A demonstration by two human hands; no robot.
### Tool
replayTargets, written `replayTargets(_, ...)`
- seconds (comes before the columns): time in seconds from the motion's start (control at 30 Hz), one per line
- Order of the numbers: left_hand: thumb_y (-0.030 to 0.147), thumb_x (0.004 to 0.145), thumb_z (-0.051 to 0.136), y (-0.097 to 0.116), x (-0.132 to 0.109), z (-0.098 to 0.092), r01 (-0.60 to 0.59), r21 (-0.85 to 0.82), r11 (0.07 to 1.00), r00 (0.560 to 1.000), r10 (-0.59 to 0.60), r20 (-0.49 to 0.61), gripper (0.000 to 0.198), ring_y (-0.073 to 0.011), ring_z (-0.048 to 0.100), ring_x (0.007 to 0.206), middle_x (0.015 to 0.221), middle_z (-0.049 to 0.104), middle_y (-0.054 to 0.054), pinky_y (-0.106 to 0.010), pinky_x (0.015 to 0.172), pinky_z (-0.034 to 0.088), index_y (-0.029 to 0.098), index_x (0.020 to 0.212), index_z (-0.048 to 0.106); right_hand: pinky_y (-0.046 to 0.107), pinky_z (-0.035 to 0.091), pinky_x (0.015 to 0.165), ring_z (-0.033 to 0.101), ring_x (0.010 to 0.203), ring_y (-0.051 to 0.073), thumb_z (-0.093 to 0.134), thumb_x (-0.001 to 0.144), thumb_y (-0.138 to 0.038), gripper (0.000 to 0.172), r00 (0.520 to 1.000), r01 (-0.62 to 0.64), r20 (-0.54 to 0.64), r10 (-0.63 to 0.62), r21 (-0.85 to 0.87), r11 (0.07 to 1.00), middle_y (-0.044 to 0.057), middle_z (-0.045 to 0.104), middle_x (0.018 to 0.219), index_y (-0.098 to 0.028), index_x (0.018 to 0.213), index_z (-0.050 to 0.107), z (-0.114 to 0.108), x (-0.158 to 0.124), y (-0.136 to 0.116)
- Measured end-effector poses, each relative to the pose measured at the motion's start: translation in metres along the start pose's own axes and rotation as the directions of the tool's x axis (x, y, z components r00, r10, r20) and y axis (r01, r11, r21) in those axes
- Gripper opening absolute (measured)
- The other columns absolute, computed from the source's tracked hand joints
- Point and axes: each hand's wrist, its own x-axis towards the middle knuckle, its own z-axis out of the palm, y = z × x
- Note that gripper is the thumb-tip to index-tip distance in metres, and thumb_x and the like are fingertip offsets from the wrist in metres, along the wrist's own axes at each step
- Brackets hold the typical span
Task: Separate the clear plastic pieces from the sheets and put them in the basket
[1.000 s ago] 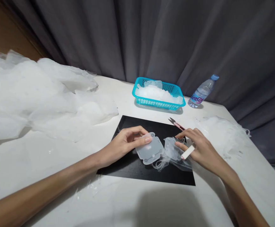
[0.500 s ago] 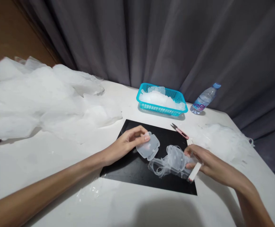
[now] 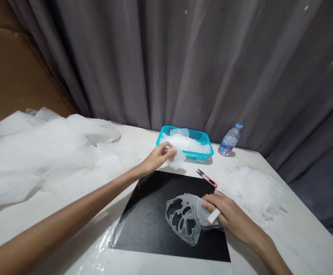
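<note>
My left hand [image 3: 161, 156] is reaching toward the near side of the blue basket [image 3: 183, 154]. Between its thumb and fingers is a thin translucent plastic piece [image 3: 177, 159], blurred by motion. Over the right part of a black mat [image 3: 143, 217], my right hand [image 3: 222, 212] is closed on a bunch of translucent plastic sheets [image 3: 202, 217]. One cut-out frame with curved openings [image 3: 183, 221] spreads leftward from that bunch. A short white bar with a reddish end [image 3: 213, 216] sticks out from the right hand; its other end is hidden.
Pink-handled thread snips [image 3: 208, 178] lie at the mat's upper right edge. A water bottle [image 3: 229, 141] stands right of the basket, which holds white translucent pieces. Translucent sheets are heaped at left [image 3: 48, 152], with another pile [image 3: 258, 191] at right.
My left hand has carried the plastic piece away from above the mat to the basket's near side. The right-hand bunch has turned, showing the cut-out frame. The view has tilted up.
</note>
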Motion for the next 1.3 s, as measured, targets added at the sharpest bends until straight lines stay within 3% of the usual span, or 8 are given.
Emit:
replayTargets(0.2, 0.045, 0.085, 0.072, 0.023, 0.067, -0.001, -0.088, 0.13, 0.988, 0.983, 0.108, -0.15, 0.044, -0.0347, 0.048, 0.135, 0.132, 0.062, -0.017, -0.047, 0.11, 0.041, 0.018, 0.114, 0.054, 0.038, 0.047, 0.085, 0.061, 0.093, 0.026, 0.044, 0.11, -0.046, 0.034, 0.994, -0.005, -0.103, 0.022, 0.155, 0.988, 0.006, 0.071, 0.096, -0.026, 0.107, 0.072, 0.007, 0.004, 0.005)
replayTargets(0.33, 0.047, 0.08, 0.083, 0.04, 0.007, 0.02, -0.171, 0.124, 0.977, 0.978, 0.154, 0.138, 0.056, -0.0333, 0.057, 0.134, 0.139, 0.065, -0.011, -0.047, 0.114, 0.043, 0.023, 0.125, 0.062, 0.029, 0.039, 0.063, 0.052, 0.064, 0.017, 0.059, 0.1, -0.061, 0.041, 0.971, -0.067, -0.173, 0.166, 0.466, 0.882, -0.004, 0.051, 0.069, -0.024, 0.117, 0.067, 0.013, 0.01, 0.011)
replayTargets(0.4, 0.048, 0.076, 0.09, 0.043, -0.034, 0.031, -0.239, 0.08, 0.968, 0.845, 0.166, 0.509, 0.083, -0.0338, 0.055, 0.14, 0.153, 0.057, -0.012, -0.047, 0.115, 0.045, 0.028, 0.147, 0.052, 0.027, 0.03, 0.055, 0.04, 0.055, 0.013, 0.066, 0.094, -0.066, 0.048, 0.955, -0.08, -0.187, 0.231, 0.587, 0.805, -0.008, 0.041, 0.061, -0.022, 0.111, 0.065, 0.016, 0.014, 0.009)
replayTargets(0.47, 0.044, 0.073, 0.093, 0.042, -0.065, 0.039, -0.323, 0.122, 0.938, 0.774, 0.188, 0.604, 0.097, -0.0373, 0.05, 0.145, 0.159, 0.05, -0.014, -0.051, 0.117, 0.042, 0.029, 0.156, 0.043, 0.025, 0.029, 0.054, 0.039, 0.055, 0.012, 0.069, 0.089, -0.07, 0.053, 0.938, -0.083, -0.2, 0.282, 0.662, 0.745, -0.008, 0.044, 0.06, -0.02, 0.105, 0.063, 0.018, 0.018, 0.003)
replayTargets(0.6, 0.031, 0.101, 0.063, 0.033, -0.091, 0.048, -0.276, 0.217, 0.936, 0.88, 0.156, 0.449, 0.055, -0.0328, 0.063, 0.13, 0.148, 0.061, -0.013, -0.048, 0.107, 0.049, 0.029, 0.152, 0.046, 0.026, 0.04, 0.059, 0.053, 0.064, 0.014, 0.061, 0.092, -0.074, 0.058, 0.918, -0.079, -0.188, 0.35, 0.777, 0.625, 0.0, 0.062, 0.078, -0.021, 0.115, 0.065, 0.018, 0.023, -0.008)
replayTargets(0.73, 0.048, 0.106, 0.052, 0.024, -0.092, 0.048, 0.13, -0.05, 0.99, 0.975, -0.118, 0.186, 0.035, -0.0278, 0.074, 0.098, 0.103, 0.077, -0.008, -0.043, 0.093, 0.057, 0.019, 0.12, 0.066, 0.028, 0.042, 0.062, 0.051, 0.067, 0.014, 0.052, 0.099, -0.07, 0.053, 0.85, -0.025, -0.387, 0.356, 0.647, 0.763, 0.005, 0.067, 0.1, -0.022, 0.119, 0.064, 0.018, 0.02, -0.006)
replayTargets(0.97, 0.037, 0.099, 0.069, 0.004, -0.099, 0.026, 0.433, -0.656, 0.618, 0.891, -0.402, 0.209, 0.037, -0.03, 0.078, 0.105, 0.109, 0.08, -0.017, -0.046, 0.097, 0.062, 0.015, 0.127, 0.062, 0.037, 0.049, 0.088, 0.062, 0.101, 0.026, 0.074, 0.092, -0.039, 0.049, 0.976, -0.172, -0.103, 0.19, 0.159, 0.972, 0.003, 0.065, 0.102, -0.026, 0.135, 0.055, 0.047, 0.004, -0.009)
replayTargets(1.3, 0.036, 0.088, 0.085, -0.009, -0.136, -0.006, 0.475, -0.495, 0.727, 0.873, -0.461, 0.16, 0.039, -0.028, 0.076, 0.108, 0.117, 0.078, -0.012, -0.037, 0.096, 0.061, 0.017, 0.115, 0.064, 0.036, 0.052, 0.085, 0.069, 0.096, 0.024, 0.062, 0.101, -0.045, 0.027, 0.988, -0.157, 0.019, 0.156, 0.193, 0.969, 0.003, 0.068, 0.101, -0.029, 0.121, 0.068, -0.007, -0.007, 0.036)
